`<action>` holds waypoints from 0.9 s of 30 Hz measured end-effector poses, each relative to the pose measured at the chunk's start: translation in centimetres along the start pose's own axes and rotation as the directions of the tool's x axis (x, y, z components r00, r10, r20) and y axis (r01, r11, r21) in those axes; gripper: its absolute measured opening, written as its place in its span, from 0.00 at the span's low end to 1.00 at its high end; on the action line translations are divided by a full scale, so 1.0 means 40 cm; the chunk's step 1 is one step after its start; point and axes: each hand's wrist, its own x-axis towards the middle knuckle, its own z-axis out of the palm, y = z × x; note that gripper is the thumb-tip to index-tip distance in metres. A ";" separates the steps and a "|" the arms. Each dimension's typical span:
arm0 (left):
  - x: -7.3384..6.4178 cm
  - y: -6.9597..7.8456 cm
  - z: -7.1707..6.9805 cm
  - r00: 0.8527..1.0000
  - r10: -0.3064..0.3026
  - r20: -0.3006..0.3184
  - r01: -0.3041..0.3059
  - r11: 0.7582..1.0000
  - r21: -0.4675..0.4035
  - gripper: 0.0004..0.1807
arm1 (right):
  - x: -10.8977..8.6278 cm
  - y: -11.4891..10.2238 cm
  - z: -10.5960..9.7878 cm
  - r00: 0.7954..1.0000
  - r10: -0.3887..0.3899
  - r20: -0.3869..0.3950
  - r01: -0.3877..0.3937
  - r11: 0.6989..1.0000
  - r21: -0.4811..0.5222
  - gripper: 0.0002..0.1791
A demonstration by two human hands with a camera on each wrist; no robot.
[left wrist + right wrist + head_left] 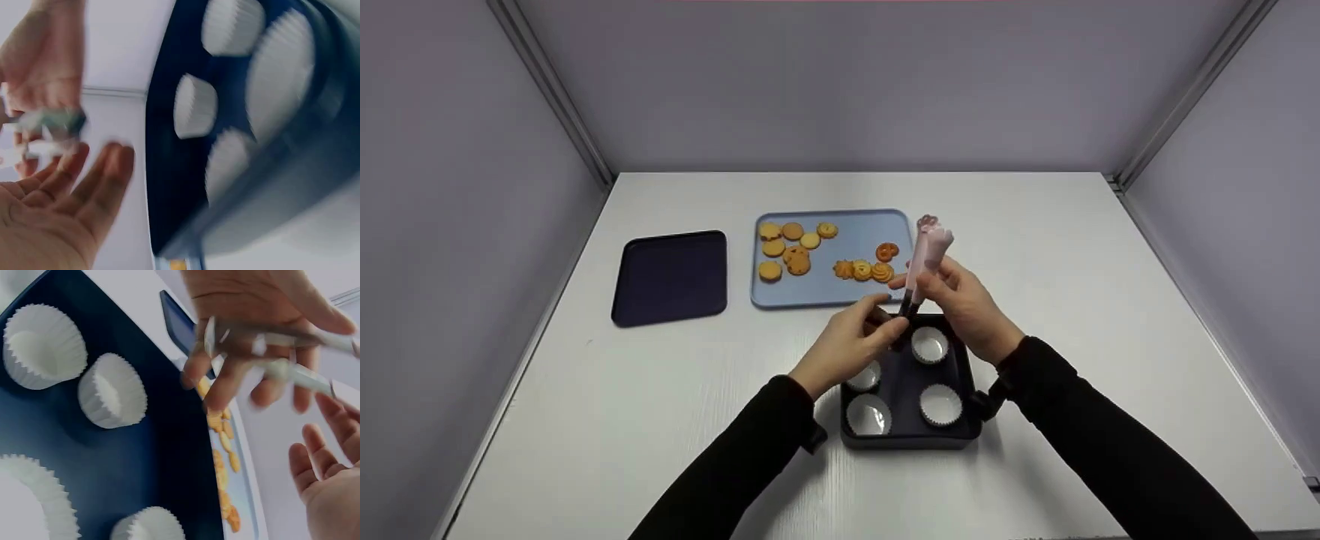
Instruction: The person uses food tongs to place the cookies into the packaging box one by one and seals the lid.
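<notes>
Pale pink tongs (924, 264) with paw-shaped ends stand steeply over the far side of a dark blue baking pan (901, 375). My right hand (973, 315) holds them along the arms, thumb in front and fingers behind. At their dark lower end, my left hand (849, 339) has thumb and fingertips about it; its other fingers reach out loosely in the left wrist view. White fluted paper cups (940, 405) stand in the pan, below both hands. The tongs (281, 354) look blurred across my right palm in the right wrist view.
Beyond the pan lies a light blue tray (825, 292) with several cookies (798, 261) and a pretzel (887, 251). At the left is a flat dark blue tray (671, 277). Grey panels (855, 90) rise behind and beside the white table (660, 420).
</notes>
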 end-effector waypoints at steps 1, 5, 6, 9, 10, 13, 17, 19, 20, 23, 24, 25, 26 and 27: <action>-0.006 -0.006 -0.008 0.999 0.007 -0.039 -0.004 0.998 0.067 0.31 | 0.002 -0.004 -0.006 1.000 -0.015 -0.017 0.014 1.000 -0.008 0.26; -0.033 -0.037 -0.040 0.979 -0.025 -0.204 0.085 0.954 0.289 0.29 | 0.007 -0.017 -0.036 0.995 -0.022 -0.093 0.019 0.999 -0.039 0.25; -0.040 -0.046 -0.046 0.972 -0.052 -0.228 0.126 0.938 0.322 0.29 | 0.008 -0.017 -0.045 0.993 -0.012 -0.115 0.006 0.999 -0.053 0.26; -0.055 -0.070 -0.054 0.957 -0.165 -0.240 0.250 0.889 0.384 0.32 | 0.015 -0.013 -0.069 0.982 0.000 -0.191 -0.028 0.989 -0.144 0.27; -0.058 -0.077 -0.055 0.951 -0.203 -0.232 0.282 0.875 0.393 0.34 | 0.018 -0.009 -0.076 0.977 0.001 -0.215 -0.041 0.983 -0.177 0.27; -0.068 -0.094 -0.050 0.937 -0.302 -0.177 0.347 0.866 0.360 0.35 | 0.026 0.002 -0.094 0.960 0.022 -0.279 -0.095 0.963 -0.251 0.30; -0.073 -0.113 -0.039 0.936 -0.339 -0.097 0.353 0.896 0.268 0.33 | 0.035 0.016 -0.116 0.943 0.074 -0.323 -0.177 0.937 -0.301 0.37; -0.074 -0.122 -0.034 0.945 -0.318 -0.070 0.326 0.912 0.248 0.30 | 0.038 0.023 -0.127 0.938 0.098 -0.333 -0.209 0.926 -0.315 0.38; -0.074 -0.125 -0.032 0.950 -0.306 -0.066 0.313 0.917 0.248 0.30 | 0.038 0.026 -0.132 0.935 0.109 -0.337 -0.226 0.916 -0.331 0.38; -0.075 -0.131 -0.028 0.961 -0.268 -0.061 0.275 0.927 0.253 0.28 | 0.039 0.035 -0.145 0.935 0.124 -0.332 -0.266 0.864 -0.426 0.37; -0.075 -0.132 -0.027 0.964 -0.259 -0.059 0.266 0.930 0.255 0.28 | 0.039 0.037 -0.148 0.939 0.124 -0.322 -0.272 0.840 -0.469 0.38; -0.076 -0.132 -0.027 0.966 -0.254 -0.059 0.260 0.931 0.255 0.28 | 0.039 0.040 -0.150 0.942 0.123 -0.311 -0.274 0.817 -0.508 0.38; -0.076 -0.131 -0.028 0.966 -0.251 -0.056 0.257 0.934 0.247 0.28 | 0.040 0.042 -0.152 0.948 0.113 -0.297 -0.266 0.794 -0.547 0.38; -0.078 -0.132 -0.029 0.967 -0.250 -0.053 0.256 0.935 0.246 0.29 | 0.039 0.044 -0.152 0.954 0.109 -0.279 -0.256 0.781 -0.569 0.39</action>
